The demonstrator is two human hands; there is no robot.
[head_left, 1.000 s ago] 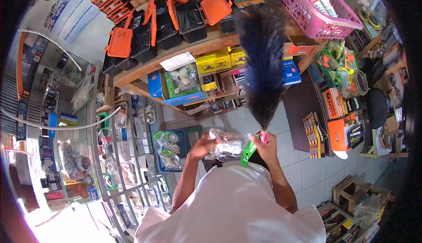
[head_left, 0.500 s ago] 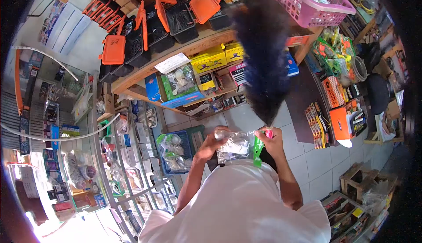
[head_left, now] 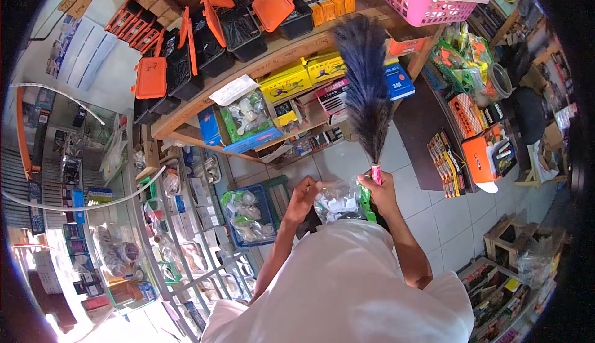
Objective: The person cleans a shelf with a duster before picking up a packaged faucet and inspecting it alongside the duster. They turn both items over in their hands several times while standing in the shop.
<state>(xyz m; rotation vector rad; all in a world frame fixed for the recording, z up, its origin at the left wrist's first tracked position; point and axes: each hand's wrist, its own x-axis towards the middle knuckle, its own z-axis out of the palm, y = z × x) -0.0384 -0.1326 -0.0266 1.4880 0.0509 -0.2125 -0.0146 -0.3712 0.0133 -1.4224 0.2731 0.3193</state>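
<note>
A feather duster (head_left: 364, 85) with dark bluish-black feathers points away from me, its pink handle upright in my right hand (head_left: 382, 195). That hand is closed round the handle and also pinches the right side of a clear plastic bag (head_left: 338, 204). White pieces show through the bag, and a green strip (head_left: 367, 205) runs along its right edge. At the bag's upper left corner, my left hand (head_left: 304, 198) is closed with its fingertips pinched on the plastic. The lower part of the bag is hidden behind my white shirt.
Ahead stands a wooden shelf (head_left: 248, 76) with black bins, orange lids and boxes. A pink basket (head_left: 427, 2) sits at its upper right. To the left are a glass display case (head_left: 124, 219) and a blue basket (head_left: 248, 244) of bagged parts. Crates (head_left: 496, 287) stand lower right.
The feather duster, blurred before, now looks sharp and sits slightly lower and further left. The bag, stretched flatter earlier, is now more bunched between my hands. The whole view has shifted a little.
</note>
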